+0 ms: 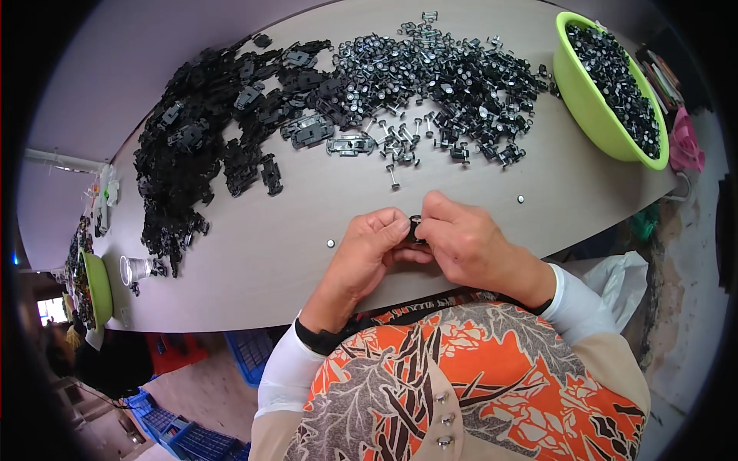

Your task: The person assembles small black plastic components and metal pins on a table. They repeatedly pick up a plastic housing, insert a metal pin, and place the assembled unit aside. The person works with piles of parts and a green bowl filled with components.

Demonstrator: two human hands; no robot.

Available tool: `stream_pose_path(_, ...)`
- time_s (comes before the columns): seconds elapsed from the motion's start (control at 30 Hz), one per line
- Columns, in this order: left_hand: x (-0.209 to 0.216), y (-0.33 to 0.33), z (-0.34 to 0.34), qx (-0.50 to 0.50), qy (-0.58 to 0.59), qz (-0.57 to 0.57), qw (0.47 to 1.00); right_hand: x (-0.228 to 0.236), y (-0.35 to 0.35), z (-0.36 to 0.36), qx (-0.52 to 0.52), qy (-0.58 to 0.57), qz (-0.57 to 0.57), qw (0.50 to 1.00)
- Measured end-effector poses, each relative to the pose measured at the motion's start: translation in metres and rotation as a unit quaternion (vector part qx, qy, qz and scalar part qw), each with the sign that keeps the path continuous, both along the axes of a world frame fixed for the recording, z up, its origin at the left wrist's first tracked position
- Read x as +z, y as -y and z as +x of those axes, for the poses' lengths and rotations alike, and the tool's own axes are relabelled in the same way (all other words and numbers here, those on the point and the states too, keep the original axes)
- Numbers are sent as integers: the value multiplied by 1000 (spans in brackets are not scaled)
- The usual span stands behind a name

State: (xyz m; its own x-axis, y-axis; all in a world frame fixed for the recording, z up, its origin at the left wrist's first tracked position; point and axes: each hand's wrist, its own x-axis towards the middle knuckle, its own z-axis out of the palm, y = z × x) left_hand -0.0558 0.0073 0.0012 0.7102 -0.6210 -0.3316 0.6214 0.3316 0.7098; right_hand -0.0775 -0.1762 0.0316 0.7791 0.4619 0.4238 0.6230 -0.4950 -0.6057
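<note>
Close to the table's near edge, my left hand [375, 244] and my right hand [469, 242] meet, both closed around a small black toy car base [416, 228]. Fingers cover most of it, and a round wheel-like piece shows between the fingertips. Loose small wheels lie to either side, one wheel [330, 243] by my left hand and another wheel [520, 199] beyond my right. Ahead of my hands is a heap of wheel-and-axle sets [393, 175], with metal axles showing. Dark toy car bases [351, 145] spread leftward into a larger pile.
A lime green basin [588, 107] full of small black wheel pieces stands at the table's far right. Toward the left edge are a clear plastic cup [137, 269] on its side and another green basin [98, 290]. Blue crates [247, 357] sit below; a white bag [621, 284] hangs at right.
</note>
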Motion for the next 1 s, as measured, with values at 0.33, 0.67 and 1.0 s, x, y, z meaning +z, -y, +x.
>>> stream_pose_path(0.33, 5, -31, -16, 34, 86, 127, 988, -6, -28, -2, 77, -40, 95, 992)
stream_pose_path(0.67, 36, -130, -94, 177, 60, 252, 950, -24, -12, 55, -4, 17, -70, 997)
stream_pose_path(1.0, 60, -165, -97, 132, 146, 503, 842, -30, -9, 54, -15, -22, -84, 996)
